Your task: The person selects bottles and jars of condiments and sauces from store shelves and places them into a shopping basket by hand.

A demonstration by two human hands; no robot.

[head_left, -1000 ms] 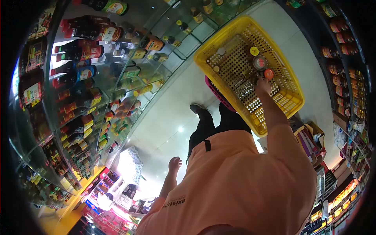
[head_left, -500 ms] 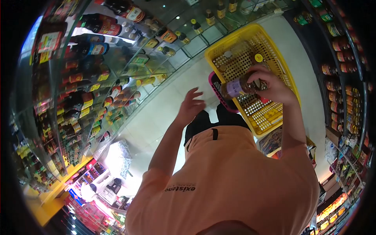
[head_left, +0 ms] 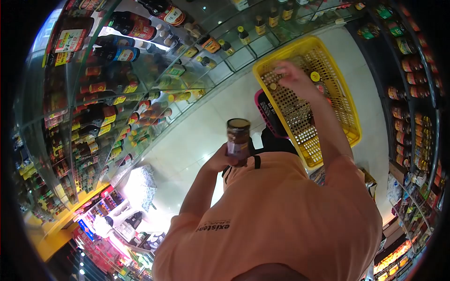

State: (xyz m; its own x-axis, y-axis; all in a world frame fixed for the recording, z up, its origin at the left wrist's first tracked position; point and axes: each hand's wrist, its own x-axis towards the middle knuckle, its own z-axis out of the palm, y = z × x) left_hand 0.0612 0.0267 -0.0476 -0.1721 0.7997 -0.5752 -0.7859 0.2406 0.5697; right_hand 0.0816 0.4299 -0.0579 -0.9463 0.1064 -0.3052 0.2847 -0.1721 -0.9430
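A dark glass jar (head_left: 238,140) with a round lid and a pale label stands upright in my left hand (head_left: 224,159), in front of my waist. My right hand (head_left: 291,77) is raised over the upper left part of the yellow basket (head_left: 355,114), slightly blurred, with its fingers apart and nothing in them. Several jars and bottles lie in that basket, one with a yellow lid (head_left: 315,76). Part of the basket's inside is hidden by my right forearm.
Glass shelves (head_left: 140,100) full of bottles run along the left. A dark rack with jars (head_left: 412,63) stands at the right. A pink-rimmed basket (head_left: 260,111) is beside the yellow one. An umbrella (head_left: 142,187) is at lower left.
The jar went from my right hand, over the basket, to my left hand at my waist. My right hand let go and moved up and left over the basket.
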